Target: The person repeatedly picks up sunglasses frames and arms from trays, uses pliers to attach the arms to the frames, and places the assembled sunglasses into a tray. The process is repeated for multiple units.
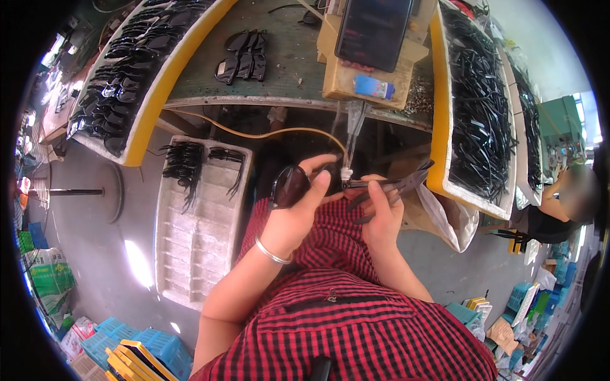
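Observation:
My left hand (304, 209) is closed on a dark-lensed sunglasses front (291, 187), thumb on top and fingers curled behind. In my right hand (385, 219) are several slim black glasses temples (410, 181), pinched together and fanning out to the right. One temple points left toward the sunglasses front; whether they touch is hard to make out. Between my hands hangs the tip of a pale upright tool (347, 171), fixed at the bench edge, and an orange hose (264, 135) runs to it.
A yellow-sided foam tray of sunglasses fronts (147, 120) stands left, another of black temples (440, 120) right. Lower left, a white foam tray (190, 254) holds some black pieces. The bench (286, 82) bears stacked sunglasses (243, 57) and a phone (373, 32). Someone (546, 222) sits far right.

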